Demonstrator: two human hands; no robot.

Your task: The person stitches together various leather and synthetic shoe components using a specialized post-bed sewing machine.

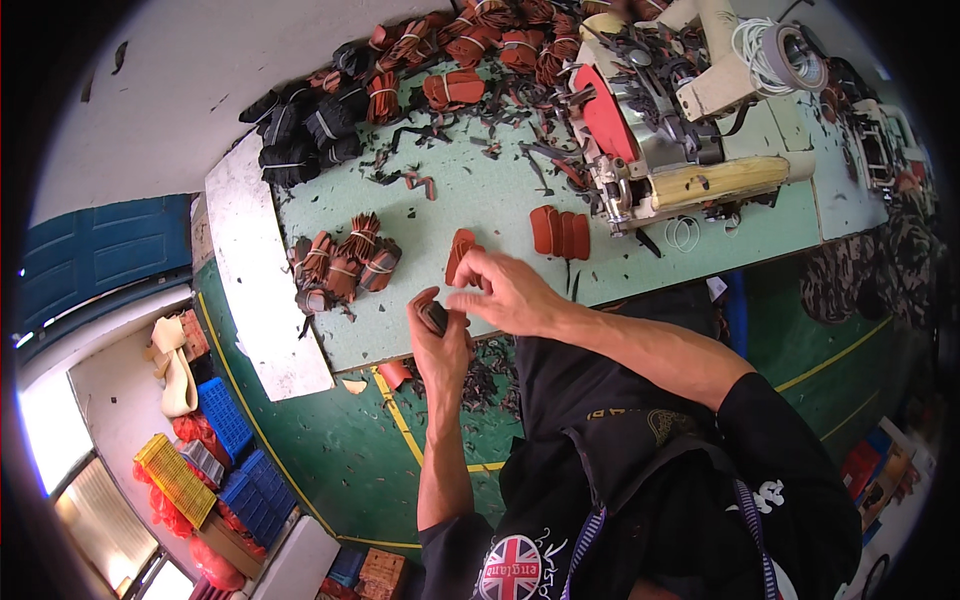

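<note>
My left hand (438,335) is closed around a small stack of dark leather pieces (434,317), just past the table's near edge. Its fingers cover most of the stack. Close beside it, my right hand (505,292) is bent in with curled fingers. Anything between those fingertips is too small to make out. Behind the right fingers, a reddish-brown leather piece (461,245) lies on the pale green table (400,335). Further right is a row of overlapping reddish-brown pieces (561,233). On the left sit several banded bundles of brown leather pieces (345,268).
A machine (660,150) with a red plate and yellowish roller stands at the right. Black bundles (305,130) and banded reddish bundles (470,45) are heaped at the back among dark scraps. Blue crates (255,495) and a yellow crate (175,480) stand at the lower left.
</note>
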